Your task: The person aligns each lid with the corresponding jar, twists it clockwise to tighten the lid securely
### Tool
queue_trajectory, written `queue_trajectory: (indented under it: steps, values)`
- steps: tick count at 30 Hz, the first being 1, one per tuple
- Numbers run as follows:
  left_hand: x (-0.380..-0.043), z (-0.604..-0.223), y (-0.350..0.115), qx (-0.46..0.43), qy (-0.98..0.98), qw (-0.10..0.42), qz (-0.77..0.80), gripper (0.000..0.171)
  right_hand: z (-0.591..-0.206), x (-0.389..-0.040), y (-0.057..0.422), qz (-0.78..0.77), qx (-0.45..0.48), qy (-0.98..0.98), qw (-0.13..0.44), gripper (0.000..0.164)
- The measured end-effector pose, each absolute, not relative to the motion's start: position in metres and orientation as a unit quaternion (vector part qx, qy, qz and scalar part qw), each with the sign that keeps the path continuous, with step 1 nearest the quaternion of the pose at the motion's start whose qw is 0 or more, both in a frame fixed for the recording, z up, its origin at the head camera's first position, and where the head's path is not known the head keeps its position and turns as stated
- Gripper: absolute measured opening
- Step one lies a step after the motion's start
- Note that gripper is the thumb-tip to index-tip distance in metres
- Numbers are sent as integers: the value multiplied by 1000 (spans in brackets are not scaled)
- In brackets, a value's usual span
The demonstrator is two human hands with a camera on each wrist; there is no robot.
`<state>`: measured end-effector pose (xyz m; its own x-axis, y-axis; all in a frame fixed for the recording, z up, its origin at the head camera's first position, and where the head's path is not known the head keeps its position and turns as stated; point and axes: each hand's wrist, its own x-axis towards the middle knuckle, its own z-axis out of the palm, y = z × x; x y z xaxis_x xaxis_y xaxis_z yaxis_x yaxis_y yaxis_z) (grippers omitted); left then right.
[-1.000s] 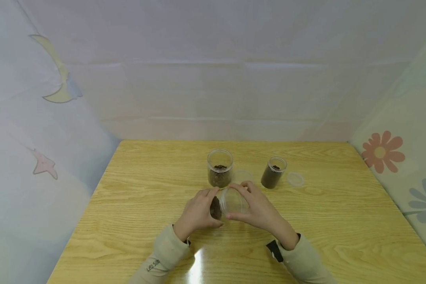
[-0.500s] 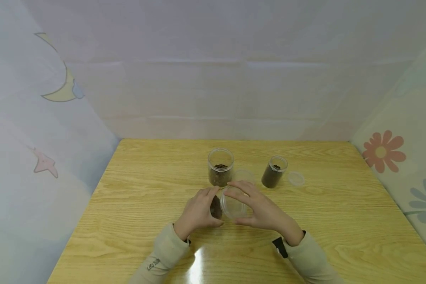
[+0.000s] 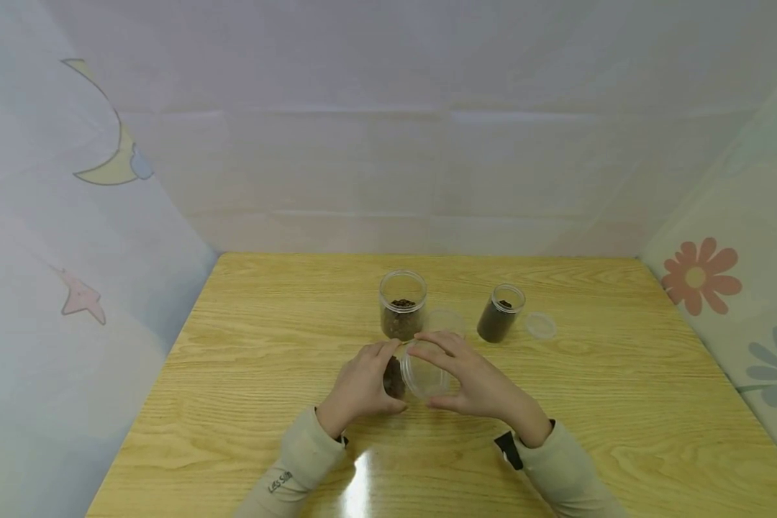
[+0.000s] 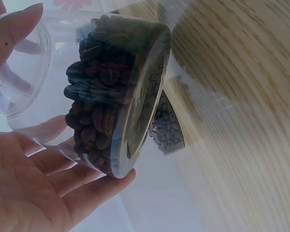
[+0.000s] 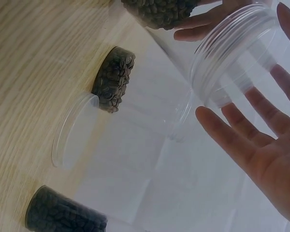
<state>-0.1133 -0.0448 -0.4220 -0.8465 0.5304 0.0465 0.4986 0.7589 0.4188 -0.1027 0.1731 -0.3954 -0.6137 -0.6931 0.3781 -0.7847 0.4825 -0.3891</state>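
My left hand (image 3: pixel 361 381) grips a clear plastic jar (image 4: pixel 63 29) part-filled with dark coffee beans (image 4: pixel 99 87). The jar is tilted, its bean-filled base toward the left hand and its clear end toward the right. Around that end my right hand (image 3: pixel 475 378) holds a clear round lid (image 5: pixel 237 53), fingers spread along one side and thumb opposite. Behind the hands stands a wider, lidless jar (image 3: pixel 402 320) with coffee beans in its lower part. To its right is a narrower, lidless jar (image 3: pixel 495 320), also with dark beans.
One clear lid (image 3: pixel 445 320) lies flat beside the wider jar, partly behind the right hand. Another, smaller lid (image 3: pixel 540 326) lies right of the narrower jar. The wooden table (image 3: pixel 265 324) meets a pale fabric backdrop (image 3: pixel 311 180) at its back and sides.
My right hand has shifted its hold: the thumb moved right along the lid and the fingers reach farther over it. The left hand and its jar have stayed in place.
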Motion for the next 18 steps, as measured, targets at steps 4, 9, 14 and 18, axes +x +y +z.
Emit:
queue_trajectory:
  steps: [4,9,14,18]
  values:
    - [-113,-422,-45,273,938,40,211,95,-394,-101,171,271,412,-866,83,77]
    - [-113,-422,-45,273,939,39,207,95,-392,-98,168,275,381,-879,80,76]
    - [-113,-422,-45,276,937,34,210,95,-392,-95,165,280,342,-895,68,75]
    - [-113,-423,-45,277,937,31,209,95,-391,-94,163,278,316,-905,60,75]
